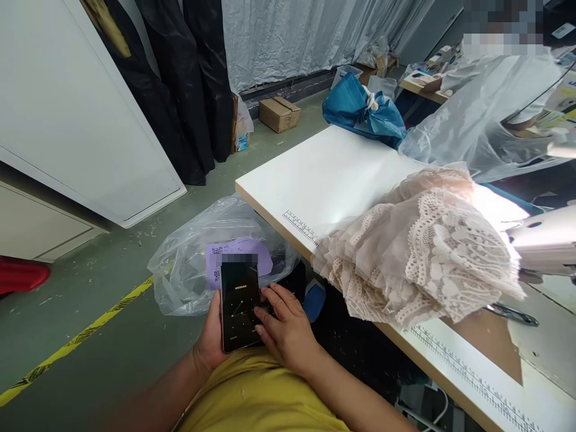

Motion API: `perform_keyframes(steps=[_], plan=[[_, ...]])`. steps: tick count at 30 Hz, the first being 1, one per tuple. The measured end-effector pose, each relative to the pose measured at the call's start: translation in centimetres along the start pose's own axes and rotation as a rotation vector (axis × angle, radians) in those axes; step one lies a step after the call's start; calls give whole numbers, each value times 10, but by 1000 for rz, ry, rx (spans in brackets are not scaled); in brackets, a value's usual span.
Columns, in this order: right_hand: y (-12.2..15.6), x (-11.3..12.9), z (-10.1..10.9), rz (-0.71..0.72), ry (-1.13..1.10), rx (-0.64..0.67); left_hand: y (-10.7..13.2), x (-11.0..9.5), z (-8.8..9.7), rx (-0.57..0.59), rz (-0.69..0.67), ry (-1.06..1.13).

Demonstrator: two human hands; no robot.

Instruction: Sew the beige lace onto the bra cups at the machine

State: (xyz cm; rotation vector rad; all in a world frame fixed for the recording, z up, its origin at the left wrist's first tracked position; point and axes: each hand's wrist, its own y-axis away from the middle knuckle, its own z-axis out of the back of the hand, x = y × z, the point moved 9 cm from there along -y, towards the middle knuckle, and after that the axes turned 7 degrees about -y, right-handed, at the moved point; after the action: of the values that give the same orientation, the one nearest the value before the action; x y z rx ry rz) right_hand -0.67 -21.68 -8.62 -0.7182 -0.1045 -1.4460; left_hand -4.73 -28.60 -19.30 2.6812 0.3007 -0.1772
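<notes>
A dark smartphone is upright above my lap, its screen showing a dot pattern with a short line drawn across part of it. My left hand is closed around its left edge and lower corner. Over the phone's right side lies my right hand, fingers stretched out, with a fingertip at the screen. Behind the phone, a purple paper sheet with printed codes rests on a clear plastic bag. To the right, a heap of pale pink lace and tulle fabric covers part of the white table.
The table edge with printed rulers runs close to my right arm. Part of a sewing machine and scissors are at the right. A blue bag stands beyond the table, a carton on the floor. Another person sits far right.
</notes>
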Motion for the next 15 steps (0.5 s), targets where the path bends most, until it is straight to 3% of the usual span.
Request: perform_keyframes(steps=[7, 15], plan=[[-1, 2, 13, 9, -113, -65, 0, -4, -5, 111, -30, -29], [-5, 2, 9, -8, -70, -47, 1, -1, -5, 149, -67, -5]])
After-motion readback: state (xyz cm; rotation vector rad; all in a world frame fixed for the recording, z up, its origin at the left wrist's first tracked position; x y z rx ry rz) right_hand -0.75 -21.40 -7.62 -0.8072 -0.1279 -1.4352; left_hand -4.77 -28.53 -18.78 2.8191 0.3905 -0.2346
